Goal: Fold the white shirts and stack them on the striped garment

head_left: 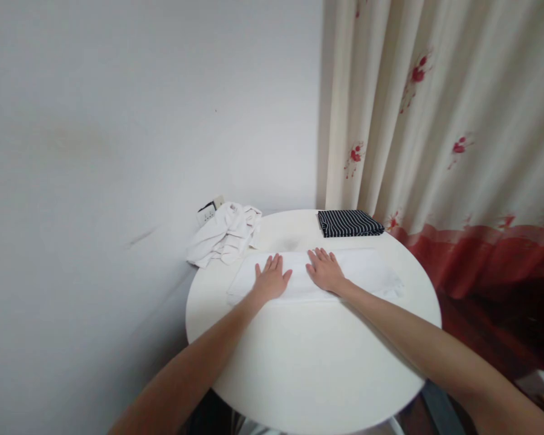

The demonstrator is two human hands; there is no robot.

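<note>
A white cloth (pixel 367 269) lies folded into a long strip across the round white table (pixel 317 362). Both my hands rest flat on its middle, side by side. My left hand (pixel 272 279) has its fingers stretched out and together, palm down. My right hand (pixel 325 270) lies the same way, fingers slightly spread. Neither hand holds anything.
A crumpled white garment (pixel 224 234) sits at the table's far left edge against the wall, by a wall socket (pixel 208 211). A folded dark striped cloth (pixel 349 222) lies at the far edge. A cream curtain (pixel 444 139) with red flowers hangs to the right.
</note>
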